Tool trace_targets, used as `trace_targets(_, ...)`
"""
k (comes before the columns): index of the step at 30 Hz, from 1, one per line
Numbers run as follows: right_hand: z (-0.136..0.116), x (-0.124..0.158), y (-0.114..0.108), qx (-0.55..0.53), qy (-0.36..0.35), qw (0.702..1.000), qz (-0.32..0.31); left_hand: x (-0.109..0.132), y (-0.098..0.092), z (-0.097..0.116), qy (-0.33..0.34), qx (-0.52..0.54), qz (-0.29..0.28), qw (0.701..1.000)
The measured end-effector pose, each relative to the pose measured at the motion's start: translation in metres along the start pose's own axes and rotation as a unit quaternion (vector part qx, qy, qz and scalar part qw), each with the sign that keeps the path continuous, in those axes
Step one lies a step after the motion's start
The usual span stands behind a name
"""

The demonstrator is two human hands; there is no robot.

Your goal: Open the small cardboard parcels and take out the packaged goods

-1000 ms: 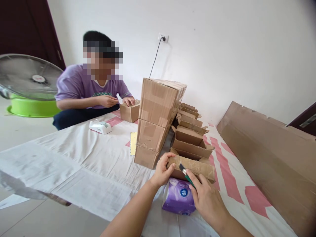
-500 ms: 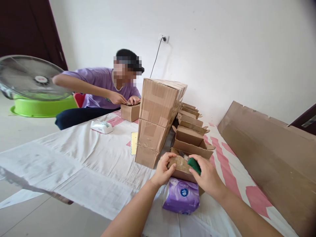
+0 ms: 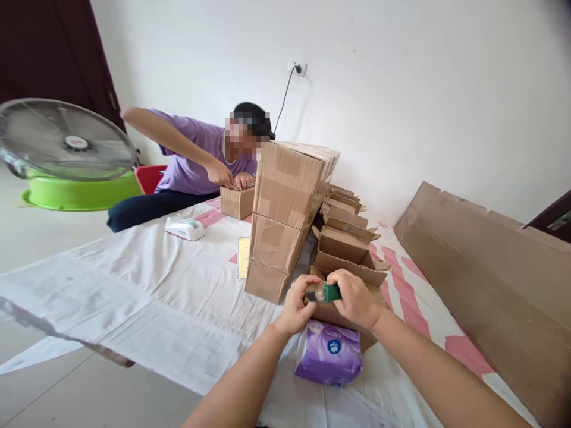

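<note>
Soft light brightens the wall [image 3: 401, 107]; the top right corner is dark.

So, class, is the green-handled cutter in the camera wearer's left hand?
No, the wearer's right hand grips the green-handled cutter.

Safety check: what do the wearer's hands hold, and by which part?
Right hand: the knife, by its green handle. Left hand: the cardboard box, by its left end.

Stacked boxes [image 3: 280, 223] bar passage forward-left of the left hand [image 3: 295, 306]; overhead is free
</note>
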State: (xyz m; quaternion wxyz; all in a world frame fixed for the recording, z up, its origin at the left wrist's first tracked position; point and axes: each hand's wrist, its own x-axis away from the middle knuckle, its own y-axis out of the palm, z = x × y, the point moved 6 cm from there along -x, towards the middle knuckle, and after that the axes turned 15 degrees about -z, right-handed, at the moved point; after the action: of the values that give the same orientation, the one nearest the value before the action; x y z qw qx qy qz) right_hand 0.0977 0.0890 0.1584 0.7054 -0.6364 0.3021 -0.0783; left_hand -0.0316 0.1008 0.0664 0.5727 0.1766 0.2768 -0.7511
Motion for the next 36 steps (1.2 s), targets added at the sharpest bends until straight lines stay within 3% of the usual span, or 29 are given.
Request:
trace_targets(8, 0.021, 0.001, -0.003, -0.059, 0.155, 0.983, 0.078, -0.001, 0.0, 0.003, -0.001, -0.014, -0.011, 1.0)
trace_targets(14, 0.031, 0.011, -0.006, -0.089, 0.233, 0.962, 0.114, 0.0, -0.001, 0.006, -0.004, -0.023, -0.012, 1.0)
trace_targets(20, 0.048, 0.046, -0.033, -0.131, 0.294, 0.933, 0.163, -0.001, -0.003, 0.006, -0.013, -0.039, -0.002, 0.999)
trace_targets(23, 0.053, 0.096, -0.05, -0.135, 0.324, 0.925, 0.147, 0.0, -0.005, 0.007, -0.018, -0.037, -0.004, 0.999)
trace_targets(26, 0.06, 0.173, -0.061, -0.11, 0.399, 0.903, 0.115, 0.001, -0.005, 0.007, -0.031, -0.02, -0.01, 0.999)
trace_targets(32, 0.063, 0.354, -0.063, -0.039, 0.585, 0.81, 0.021, 0.0, -0.004, -0.008, -0.071, -0.027, 0.017, 0.997)
trace_targets(36, 0.04, 0.439, -0.048, -0.028, 0.658, 0.751, -0.049, 0.001, -0.004, -0.012, -0.093, -0.006, 0.033, 0.995)
